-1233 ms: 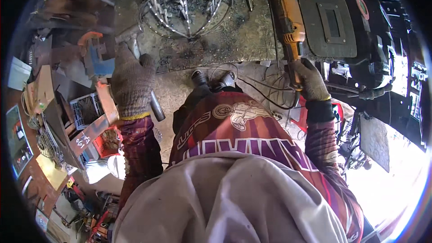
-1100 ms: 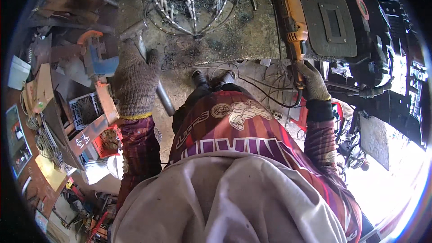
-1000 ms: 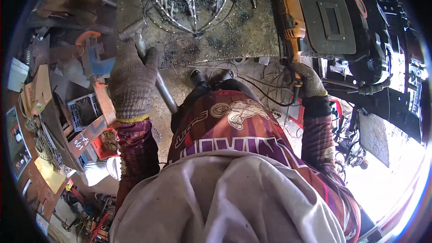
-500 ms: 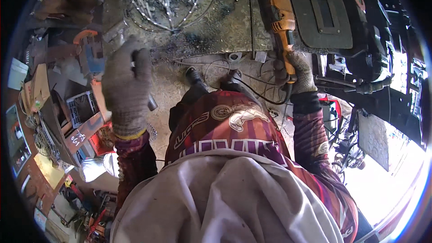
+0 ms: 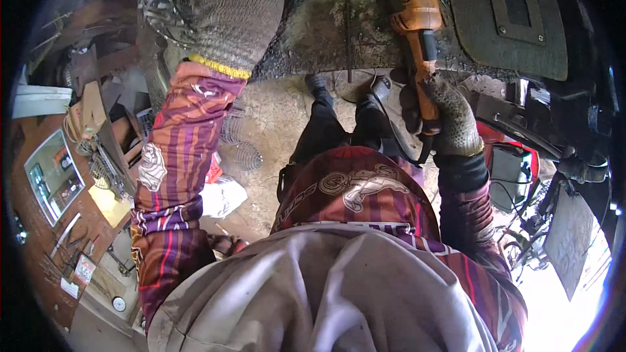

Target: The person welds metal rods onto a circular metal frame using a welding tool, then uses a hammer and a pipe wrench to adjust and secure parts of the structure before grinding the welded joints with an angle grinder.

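My right hand (image 5: 451,114), in a grey knit glove, is closed round the rear handle of an orange angle grinder (image 5: 417,0). The grinder lies along the right part of the dark metal worktable (image 5: 319,32), its front end cut off by the upper edge. My left hand (image 5: 238,10), gloved with a yellow cuff, reaches forward over the table's left part, large and close in view. Its fingers run out of the picture, so their pose is hidden. Beside and partly behind it shows a round frame of bent metal wire (image 5: 156,10).
A dark welding shield (image 5: 479,32) with a framed window lies right of the grinder. A black cable hangs from the grinder's handle. Coiled wire pieces (image 5: 248,155) and a white bag (image 5: 223,197) are on the floor. A brown board (image 5: 39,130) with tools stands at the left.
My left hand has moved forward and up from the table's near left edge, now covering much of the wire frame. The view has shifted; my right hand keeps its grip on the grinder.
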The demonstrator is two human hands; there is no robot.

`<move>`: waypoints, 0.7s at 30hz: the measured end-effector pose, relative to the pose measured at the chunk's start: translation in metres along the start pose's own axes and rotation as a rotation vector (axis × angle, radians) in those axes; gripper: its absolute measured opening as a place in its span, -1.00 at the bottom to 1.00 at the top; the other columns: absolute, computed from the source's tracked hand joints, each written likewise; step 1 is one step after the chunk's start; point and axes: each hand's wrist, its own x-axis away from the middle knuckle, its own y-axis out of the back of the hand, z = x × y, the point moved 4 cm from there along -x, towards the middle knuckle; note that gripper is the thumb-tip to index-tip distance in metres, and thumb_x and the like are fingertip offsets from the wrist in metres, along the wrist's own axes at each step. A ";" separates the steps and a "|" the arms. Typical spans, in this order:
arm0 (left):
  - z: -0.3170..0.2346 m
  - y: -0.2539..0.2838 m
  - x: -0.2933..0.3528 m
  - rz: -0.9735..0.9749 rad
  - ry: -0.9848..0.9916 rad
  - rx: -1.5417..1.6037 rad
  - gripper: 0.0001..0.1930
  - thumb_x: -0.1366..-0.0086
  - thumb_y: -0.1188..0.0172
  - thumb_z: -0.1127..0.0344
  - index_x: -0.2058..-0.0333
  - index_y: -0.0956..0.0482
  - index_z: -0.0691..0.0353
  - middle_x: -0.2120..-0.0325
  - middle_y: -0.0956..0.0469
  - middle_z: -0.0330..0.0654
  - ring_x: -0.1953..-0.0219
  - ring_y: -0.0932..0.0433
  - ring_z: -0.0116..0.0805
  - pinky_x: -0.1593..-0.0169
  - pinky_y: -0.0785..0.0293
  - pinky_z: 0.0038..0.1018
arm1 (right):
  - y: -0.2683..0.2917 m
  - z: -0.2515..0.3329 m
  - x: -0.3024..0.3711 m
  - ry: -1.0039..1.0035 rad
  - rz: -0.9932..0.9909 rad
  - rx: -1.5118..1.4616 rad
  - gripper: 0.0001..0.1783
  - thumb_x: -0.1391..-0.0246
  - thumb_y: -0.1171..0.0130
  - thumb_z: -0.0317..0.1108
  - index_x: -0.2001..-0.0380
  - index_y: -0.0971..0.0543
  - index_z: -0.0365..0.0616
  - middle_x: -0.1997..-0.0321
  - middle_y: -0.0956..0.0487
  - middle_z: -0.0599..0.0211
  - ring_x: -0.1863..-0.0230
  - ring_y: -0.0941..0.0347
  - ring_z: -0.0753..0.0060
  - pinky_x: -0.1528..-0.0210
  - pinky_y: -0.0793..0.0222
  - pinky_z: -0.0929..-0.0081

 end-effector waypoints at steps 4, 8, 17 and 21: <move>-0.001 -0.006 -0.009 0.049 -0.012 -0.014 -0.71 -0.26 -0.28 0.17 0.05 -0.61 -0.02 0.10 -0.55 -0.20 0.04 -0.56 -0.10 0.07 -0.43 -0.04 | 0.003 0.004 -0.003 -0.059 0.105 0.054 -0.49 -0.39 -0.13 -0.09 -0.14 -0.50 -0.34 0.33 -0.60 0.27 0.43 -0.54 0.43 0.36 -0.46 0.50; 0.002 -0.011 -0.019 0.064 -0.018 -0.023 -0.71 -0.25 -0.28 0.17 0.05 -0.61 -0.02 0.09 -0.54 -0.21 0.03 -0.55 -0.10 0.06 -0.43 -0.03 | 0.006 0.004 -0.006 -0.047 0.088 0.052 -0.47 -0.38 -0.14 -0.07 -0.14 -0.50 -0.34 0.33 -0.59 0.27 0.43 -0.54 0.42 0.35 -0.47 0.47; 0.004 -0.008 -0.028 0.069 -0.024 -0.015 -0.71 -0.24 -0.29 0.16 0.05 -0.61 -0.03 0.05 -0.51 -0.22 0.00 -0.53 -0.10 0.04 -0.41 -0.02 | 0.009 0.001 -0.009 -0.037 0.199 0.025 -0.46 -0.35 -0.18 -0.05 -0.13 -0.51 -0.33 0.33 -0.59 0.28 0.42 -0.54 0.44 0.35 -0.48 0.45; 0.005 -0.008 -0.031 0.069 -0.028 -0.008 -0.70 -0.24 -0.29 0.16 0.05 -0.61 -0.03 0.03 -0.50 -0.23 -0.01 -0.52 -0.10 0.03 -0.40 -0.02 | 0.009 0.001 -0.007 -0.055 0.159 0.036 -0.45 -0.35 -0.18 -0.04 -0.13 -0.52 -0.32 0.33 -0.60 0.29 0.41 -0.54 0.44 0.35 -0.48 0.45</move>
